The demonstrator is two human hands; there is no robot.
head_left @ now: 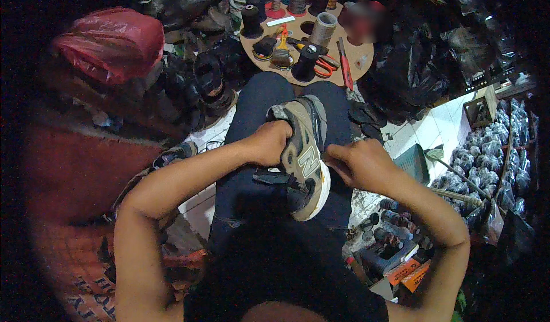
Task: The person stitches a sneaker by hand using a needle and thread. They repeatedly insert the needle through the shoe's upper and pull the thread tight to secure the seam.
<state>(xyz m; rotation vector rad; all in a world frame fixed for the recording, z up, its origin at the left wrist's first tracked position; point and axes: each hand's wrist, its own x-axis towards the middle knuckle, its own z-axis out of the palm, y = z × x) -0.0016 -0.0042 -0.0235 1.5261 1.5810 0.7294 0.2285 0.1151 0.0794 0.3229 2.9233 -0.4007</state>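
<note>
A tan and grey sneaker (302,150) with a white sole lies on its side across my lap, its toe toward me. My left hand (271,143) is closed on the shoe's opening, the fingers partly inside and hidden. Close to the sole on the other side is my right hand (362,163), its fingers pinched together. Whatever the right fingers hold, if anything, is too small to make out. A dark strap-like piece (271,177) sits on my thigh below the left hand.
Ahead of my knees stands a round wooden board (258,52) with thread spools (298,1), red-handled scissors (326,64), a brush (281,54) and a red cutter (345,64). A red plastic bag (112,44) is at far left. Bottles (395,224) and a green dustpan (413,163) lie right.
</note>
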